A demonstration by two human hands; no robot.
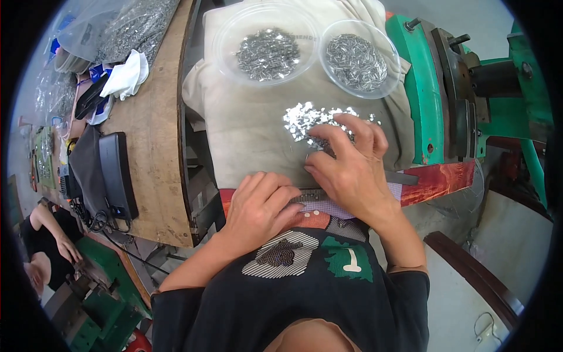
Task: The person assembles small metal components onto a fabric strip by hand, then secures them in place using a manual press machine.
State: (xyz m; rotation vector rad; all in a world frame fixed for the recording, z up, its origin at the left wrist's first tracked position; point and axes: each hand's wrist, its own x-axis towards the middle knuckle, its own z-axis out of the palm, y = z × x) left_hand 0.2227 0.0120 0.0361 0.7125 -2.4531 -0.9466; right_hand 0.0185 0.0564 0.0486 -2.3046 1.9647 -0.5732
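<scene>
Close to my body, my left hand (258, 204) is closed with its fingers bent over one end of a dark, narrow metal strip with a ridged edge (309, 195). My right hand (355, 170) curves over the near side of a loose pile of small shiny metal pieces (304, 120). Its thumb and index finger come together; whatever is between them is too small to make out. Beyond the pile stand two clear round plastic tubs. The larger tub (226, 56) holds small flat metal bits, and the smaller tub (394, 82) holds short metal pins.
A beige cloth (246, 135) covers the work surface. Green machinery (413, 100) borders it on the right. To the left, a wooden table (155, 146) carries a black device (117, 176), white gloves (129, 76) and plastic bags. Another person's arm (56, 232) shows at the far lower left.
</scene>
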